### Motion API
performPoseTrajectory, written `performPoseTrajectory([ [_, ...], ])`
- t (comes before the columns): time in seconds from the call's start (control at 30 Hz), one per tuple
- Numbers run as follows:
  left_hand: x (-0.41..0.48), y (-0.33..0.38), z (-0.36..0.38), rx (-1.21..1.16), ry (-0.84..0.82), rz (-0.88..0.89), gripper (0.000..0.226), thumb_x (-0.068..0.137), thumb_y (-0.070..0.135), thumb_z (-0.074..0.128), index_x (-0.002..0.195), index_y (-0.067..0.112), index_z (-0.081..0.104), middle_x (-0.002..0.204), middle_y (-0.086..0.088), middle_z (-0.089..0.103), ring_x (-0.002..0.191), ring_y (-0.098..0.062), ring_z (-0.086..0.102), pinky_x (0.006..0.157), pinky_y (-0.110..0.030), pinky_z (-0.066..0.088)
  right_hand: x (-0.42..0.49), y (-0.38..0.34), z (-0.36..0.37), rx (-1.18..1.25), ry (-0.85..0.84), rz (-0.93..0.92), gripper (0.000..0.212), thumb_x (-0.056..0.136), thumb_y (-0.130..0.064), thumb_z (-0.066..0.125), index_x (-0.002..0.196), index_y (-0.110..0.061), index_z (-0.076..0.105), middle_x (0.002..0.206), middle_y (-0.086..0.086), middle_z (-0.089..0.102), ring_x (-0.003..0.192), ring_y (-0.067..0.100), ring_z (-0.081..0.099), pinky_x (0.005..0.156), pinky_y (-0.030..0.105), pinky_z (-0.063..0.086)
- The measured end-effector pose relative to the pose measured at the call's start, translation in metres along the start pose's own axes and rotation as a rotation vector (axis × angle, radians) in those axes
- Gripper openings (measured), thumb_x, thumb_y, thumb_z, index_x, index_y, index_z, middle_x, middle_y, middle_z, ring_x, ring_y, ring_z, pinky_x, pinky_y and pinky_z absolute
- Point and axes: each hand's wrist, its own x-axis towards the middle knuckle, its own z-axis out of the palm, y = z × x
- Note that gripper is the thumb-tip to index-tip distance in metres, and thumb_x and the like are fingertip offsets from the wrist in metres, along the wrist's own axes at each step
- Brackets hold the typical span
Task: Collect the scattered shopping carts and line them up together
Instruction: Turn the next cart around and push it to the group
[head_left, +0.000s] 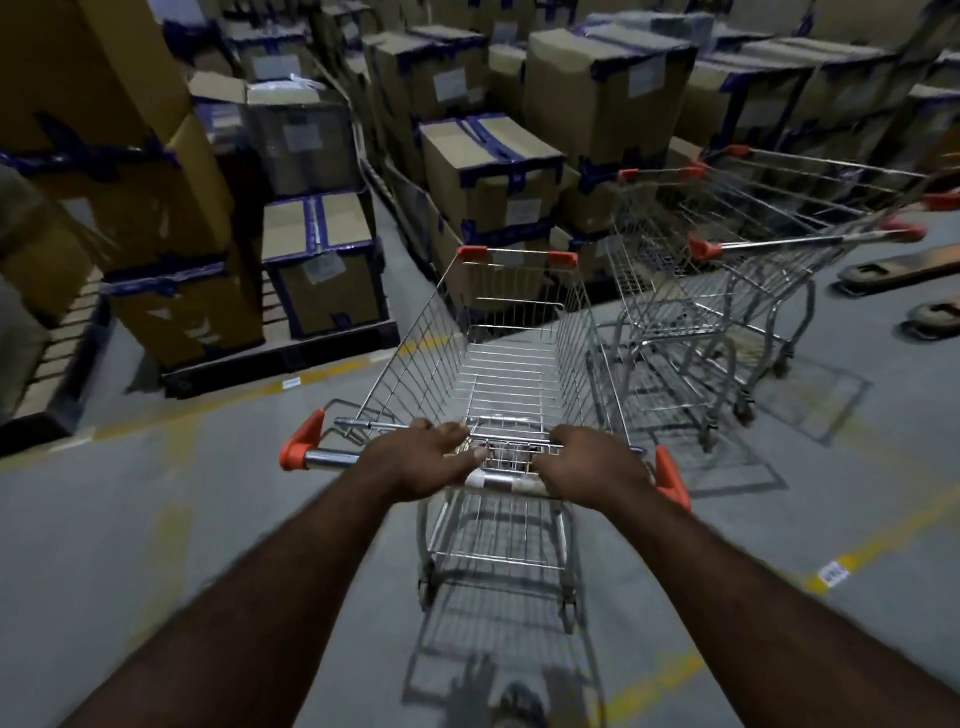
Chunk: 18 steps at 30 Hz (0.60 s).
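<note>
A wire shopping cart (511, 358) with orange corner caps stands straight in front of me on the grey floor. Its chrome handle bar (332, 459) runs across the middle of the view. My left hand (421, 462) grips the bar left of its middle, and my right hand (589, 467) grips it to the right. Two more carts (727, 270) stand nested together at the right, their handles pointing right; the front of my cart is just left of them.
Stacks of taped cardboard boxes (488, 171) on pallets fill the far side and the left (322, 265). Yellow floor lines (852, 558) cross the concrete. A flat pallet-jack fork (904, 273) lies at the far right.
</note>
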Motion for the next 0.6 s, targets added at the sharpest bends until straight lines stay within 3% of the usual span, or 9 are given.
performPoseTrajectory([
  [0.17, 0.063, 0.001, -0.020, -0.009, 0.024, -0.036, 0.104, 0.071, 0.093, 0.000, 0.156, 0.038, 0.026, 0.163, 0.011, 0.027, 0.150, -0.022, 0.024, 0.111, -0.055, 0.034, 0.072, 0.004, -0.027, -0.028, -0.015, -0.033, 0.059, 0.088, -0.058, 0.048, 0.134, -0.024, 0.060, 0.132, 0.008, 0.067, 0.121, 0.032, 0.061, 0.100, 0.039, 0.049],
  [0.33, 0.104, -0.001, -0.040, 0.001, 0.038, -0.039, 0.076, 0.094, 0.076, 0.022, 0.156, 0.032, 0.030, 0.162, 0.002, 0.031, 0.147, -0.024, 0.030, 0.109, -0.047, 0.035, 0.124, -0.001, -0.044, -0.031, -0.032, -0.028, 0.058, 0.086, -0.055, 0.050, 0.136, -0.028, 0.059, 0.133, 0.007, 0.067, 0.121, 0.031, 0.061, 0.097, 0.039, 0.051],
  [0.6, 0.186, -0.056, -0.075, 0.021, 0.066, -0.026, 0.081, 0.089, 0.083, 0.022, 0.153, 0.035, 0.034, 0.160, 0.000, 0.036, 0.145, -0.025, 0.035, 0.107, -0.048, 0.038, 0.203, -0.044, -0.056, -0.023, -0.003, -0.007, 0.053, 0.096, -0.050, 0.049, 0.143, -0.026, 0.054, 0.138, 0.009, 0.063, 0.106, 0.033, 0.069, 0.093, 0.037, 0.053],
])
